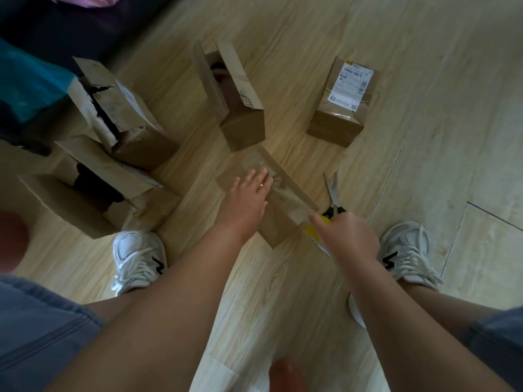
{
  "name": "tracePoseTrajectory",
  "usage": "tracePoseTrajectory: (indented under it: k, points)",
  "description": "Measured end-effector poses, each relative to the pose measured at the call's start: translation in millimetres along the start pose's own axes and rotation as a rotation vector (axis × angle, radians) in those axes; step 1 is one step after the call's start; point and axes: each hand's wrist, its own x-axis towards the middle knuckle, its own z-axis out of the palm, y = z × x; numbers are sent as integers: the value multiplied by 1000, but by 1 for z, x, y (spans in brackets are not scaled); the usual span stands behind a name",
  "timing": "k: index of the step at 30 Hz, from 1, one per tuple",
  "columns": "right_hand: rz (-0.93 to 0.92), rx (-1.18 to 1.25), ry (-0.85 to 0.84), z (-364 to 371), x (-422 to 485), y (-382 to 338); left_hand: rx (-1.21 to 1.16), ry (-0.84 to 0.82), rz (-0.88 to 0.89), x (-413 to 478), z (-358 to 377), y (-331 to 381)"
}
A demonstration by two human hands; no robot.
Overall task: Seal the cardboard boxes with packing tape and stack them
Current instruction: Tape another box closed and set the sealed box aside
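A small cardboard box [285,199] lies on the wooden floor between my feet, with clear tape along its top. My left hand [249,193] presses flat on the box top, fingers spread. My right hand [345,236] grips a yellow tape roll [312,230] at the box's near right corner. Two open boxes stand at the left, one [124,114] with a torn top and one [93,188] nearer me. Another open box [235,94] stands behind the one I hold. A closed box with a shipping label [342,103] sits at the back right.
Scissors [334,193] lie on the floor just right of the box, blades pointing away. My white sneakers [138,258] flank the work spot. Dark furniture and a teal bag [25,83] fill the upper left. Bare wooden floor extends to the right.
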Motion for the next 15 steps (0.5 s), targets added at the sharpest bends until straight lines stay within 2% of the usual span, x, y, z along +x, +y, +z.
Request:
tracePoseTrajectory:
  k: [2, 9, 13, 15]
  points:
    - [-5, -37, 22, 3, -3, -1, 11, -23, 45, -5, 7, 2]
    - [8, -81, 38, 6, -2, -6, 80, -113, 2, -6, 5, 13]
    - [-13, -127, 43, 7, 1, -4, -10, -47, 44, -6, -5, 15]
    - [-4, -134, 47, 9, 2, -3, -24, -110, 45, -10, 1, 18]
